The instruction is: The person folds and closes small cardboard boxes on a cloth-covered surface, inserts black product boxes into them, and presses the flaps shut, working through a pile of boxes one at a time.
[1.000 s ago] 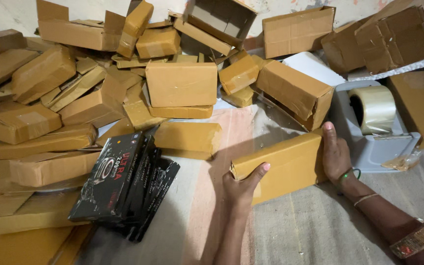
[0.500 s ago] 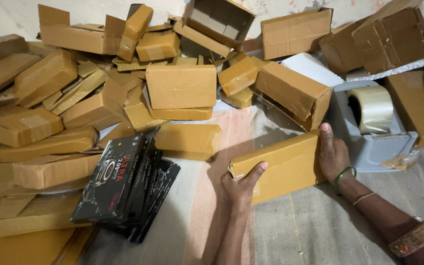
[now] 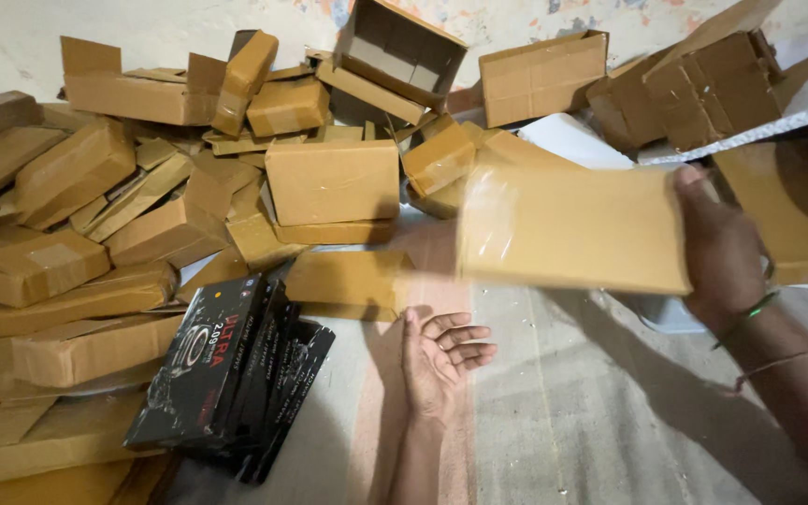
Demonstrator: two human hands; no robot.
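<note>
brown cardboard boxes [image 3: 77, 271], taped shut, lie heaped from nine o'clock round to twelve, tilted and overlapping one another. at about seven o'clock a stack of flat black cartons [image 3: 226, 383] with glossy printed faces rests fanned out on the cloth, its upper edge touching the foot of the heap. near the middle, towards eleven o'clock, one squarish sealed box [image 3: 332, 180] stands on the pile, and just below it a flat tan box [image 3: 348, 281] lies on the cloth. the left hand [image 3: 440, 365] lies at six o'clock, palm up on the striped grey cloth [image 3: 591, 411], fingers loosely curled and released, holding nothing; its thumb tip is just beside the flat tan box. above it, at twelve o'clock, an open empty carton [image 3: 399, 56] sits tipped against the wall. from the centre out to two o'clock a long tan parcel [image 3: 572, 229], wrapped in clear tape and blurred, is held up off the cloth, roughly level and well apart from the left hand. the right hand [image 3: 724, 248] at three o'clock grasps the parcel's right end, fingers wrapped over the edge, with thin bands on the wrist. behind it, at one to two o'clock, more brown boxes [image 3: 703, 84] lean beside a white sheet [image 3: 750, 131].
</note>
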